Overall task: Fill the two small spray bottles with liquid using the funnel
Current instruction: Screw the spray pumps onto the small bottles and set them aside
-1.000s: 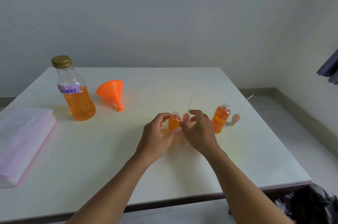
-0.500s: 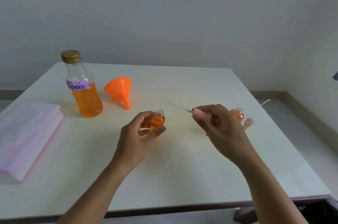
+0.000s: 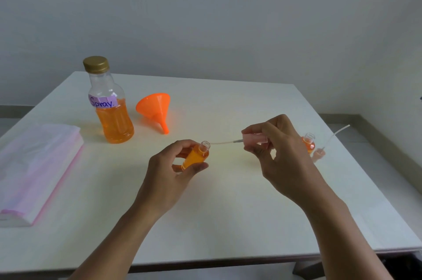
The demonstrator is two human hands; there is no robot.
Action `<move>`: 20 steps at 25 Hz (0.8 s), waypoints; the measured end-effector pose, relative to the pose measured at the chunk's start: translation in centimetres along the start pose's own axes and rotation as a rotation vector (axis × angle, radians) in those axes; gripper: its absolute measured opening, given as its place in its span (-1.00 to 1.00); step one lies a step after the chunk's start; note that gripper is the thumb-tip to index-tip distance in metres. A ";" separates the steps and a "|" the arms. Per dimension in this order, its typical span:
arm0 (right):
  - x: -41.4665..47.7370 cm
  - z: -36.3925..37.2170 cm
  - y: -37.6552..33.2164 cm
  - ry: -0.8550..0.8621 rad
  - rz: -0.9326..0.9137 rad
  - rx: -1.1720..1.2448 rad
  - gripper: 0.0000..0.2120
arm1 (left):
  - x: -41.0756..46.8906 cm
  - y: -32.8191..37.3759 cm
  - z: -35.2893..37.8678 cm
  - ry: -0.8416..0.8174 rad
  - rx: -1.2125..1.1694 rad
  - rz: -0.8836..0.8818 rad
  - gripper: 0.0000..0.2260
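Observation:
My left hand (image 3: 169, 174) holds a small spray bottle (image 3: 196, 155) full of orange liquid, tilted with its open neck toward the right. My right hand (image 3: 277, 154) grips a pink spray cap (image 3: 253, 138) whose thin white tube points left, its tip at the bottle's mouth. A second small bottle (image 3: 308, 142), also orange and uncapped, stands behind my right hand, partly hidden. Its pink cap with tube (image 3: 319, 154) lies beside it. The orange funnel (image 3: 155, 109) rests on its side on the white table (image 3: 228, 222).
A large capped bottle (image 3: 109, 106) labelled "Spray", about half full of orange liquid, stands at the back left. A pink-edged plastic-wrapped pack (image 3: 36, 165) lies at the left edge. The wall rises behind the table; the floor shows at the right.
My left hand lifted the small bottle off the table and tilted it. My right hand picked up the pink cap and brought its tube tip to the bottle's neck.

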State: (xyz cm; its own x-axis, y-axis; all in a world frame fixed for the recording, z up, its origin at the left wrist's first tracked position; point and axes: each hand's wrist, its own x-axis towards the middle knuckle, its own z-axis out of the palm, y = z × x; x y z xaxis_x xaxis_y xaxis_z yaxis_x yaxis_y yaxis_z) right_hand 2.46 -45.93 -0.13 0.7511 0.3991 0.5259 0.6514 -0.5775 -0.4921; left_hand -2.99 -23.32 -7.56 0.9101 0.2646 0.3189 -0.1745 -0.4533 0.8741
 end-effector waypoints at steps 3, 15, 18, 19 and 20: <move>0.1 -0.7 0.0 0.054 -0.035 -0.045 -0.73 | 0.1 0.1 0.3 0.002 0.010 0.000 -0.69; 0.8 0.1 -1.5 -0.216 -0.076 -0.074 -0.74 | 0.1 -0.2 1.3 -0.053 0.048 0.029 -0.62; 1.1 0.8 -1.7 -0.298 -0.061 -0.097 -0.76 | -0.1 -0.3 1.7 -0.095 0.058 0.041 -0.60; 1.2 0.9 -1.5 -0.318 -0.062 -0.101 -0.77 | -0.1 -0.3 1.8 -0.106 0.056 0.039 -0.59; 1.3 1.1 -1.4 -0.335 -0.068 -0.108 -0.79 | -0.1 -0.3 1.9 -0.115 0.049 0.038 -0.60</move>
State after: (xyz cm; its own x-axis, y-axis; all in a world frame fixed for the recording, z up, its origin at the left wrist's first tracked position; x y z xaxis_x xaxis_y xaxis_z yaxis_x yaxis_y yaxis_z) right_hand 2.63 -43.84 0.52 0.7116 0.6402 0.2896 0.6995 -0.6065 -0.3780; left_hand -2.34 -24.84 -8.53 0.9408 0.1485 0.3048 -0.1937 -0.5025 0.8426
